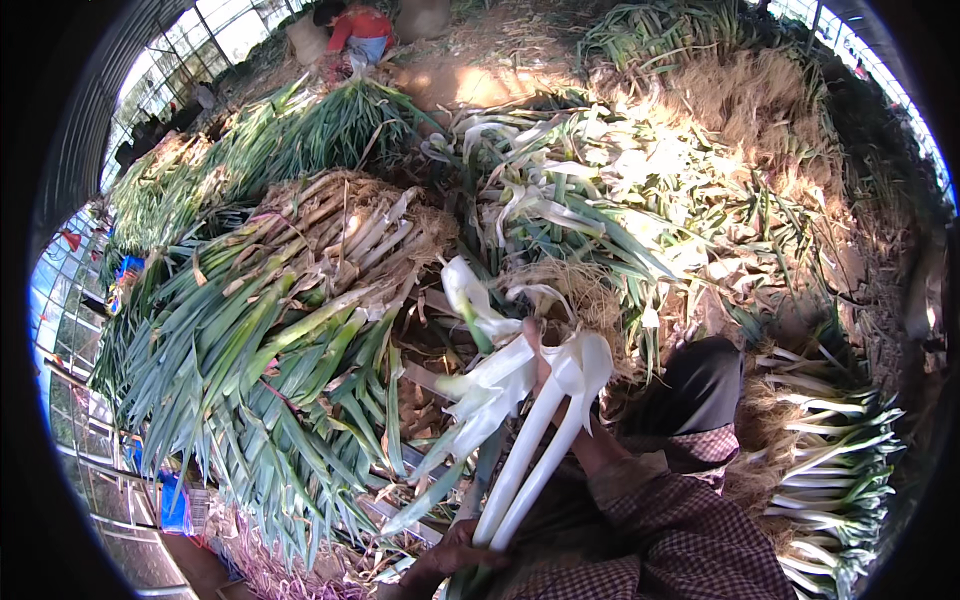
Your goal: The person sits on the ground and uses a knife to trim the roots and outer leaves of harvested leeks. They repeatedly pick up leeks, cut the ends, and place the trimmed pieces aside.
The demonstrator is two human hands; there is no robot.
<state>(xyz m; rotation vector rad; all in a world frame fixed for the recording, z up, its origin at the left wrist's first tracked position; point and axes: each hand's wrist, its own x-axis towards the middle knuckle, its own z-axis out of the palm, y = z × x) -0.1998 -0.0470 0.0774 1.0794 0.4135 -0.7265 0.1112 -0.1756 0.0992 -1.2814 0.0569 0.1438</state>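
Two long green onions or leeks (529,442), with white stalks, slant upward in front of me. My left hand (459,553) is closed around them low down, where the stalks turn green. At their upper end, my right hand (546,367) is partly hidden behind the stalks and loose white outer layers (499,390); whether its fingers grip these layers cannot be told. The pale layers hang away to the left of the stalks. Tangled roots (577,292) show just beyond the upper ends.
A large heap of unpeeled leeks (277,322) lies at the left. Stripped leaves (600,187) cover the ground ahead. Cleaned leeks (832,465) lie in a row at the right. A person in red (364,26) bends over at the far back.
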